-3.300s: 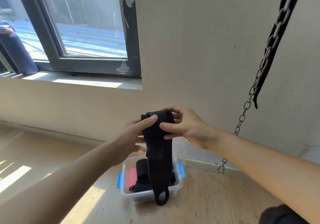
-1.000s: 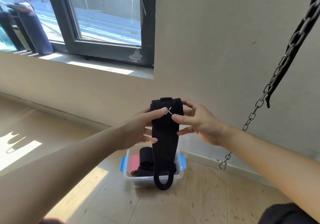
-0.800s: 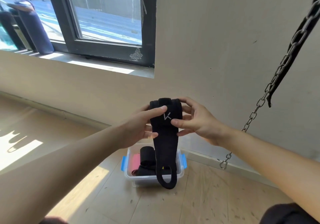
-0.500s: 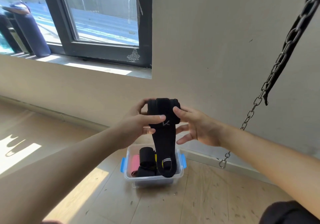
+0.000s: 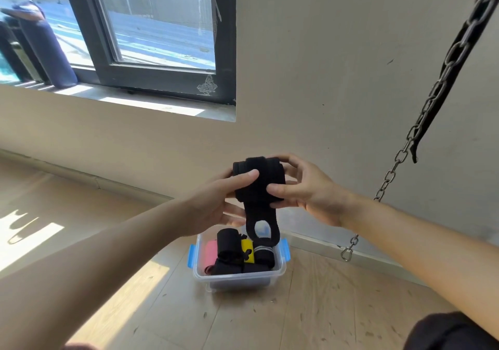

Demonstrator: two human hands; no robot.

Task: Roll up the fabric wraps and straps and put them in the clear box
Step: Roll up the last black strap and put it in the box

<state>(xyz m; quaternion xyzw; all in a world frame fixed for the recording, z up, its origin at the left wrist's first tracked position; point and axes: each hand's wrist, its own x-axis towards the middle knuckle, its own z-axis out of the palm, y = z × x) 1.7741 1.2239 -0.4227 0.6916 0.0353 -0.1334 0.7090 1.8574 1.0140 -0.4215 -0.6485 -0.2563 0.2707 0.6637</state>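
The pale wooden plank floor [image 5: 243, 320] is lying sunlit below the person's two bare forearms. Above it, the left hand [image 5: 213, 206] and right hand [image 5: 310, 195] are both gripping the black fabric wrist wrap [image 5: 259, 179], thumbs pressing its front and fingers curling behind the fat roll. Compared with a few seconds ago, the hanging tail is getting much shorter: only the black thumb loop [image 5: 274, 232] is still dangling at 6 o'clock, so the rolling looks nearly finished. Beneath it, the clear plastic box with blue latches [image 5: 237, 279] is sitting on the floor, already holding rolled black, pink and yellow wraps. Farther off, a steel chain [image 5: 399, 157] is hanging at 3 o'clock and a dark-framed window [image 5: 162, 25] is showing at 11 o'clock.
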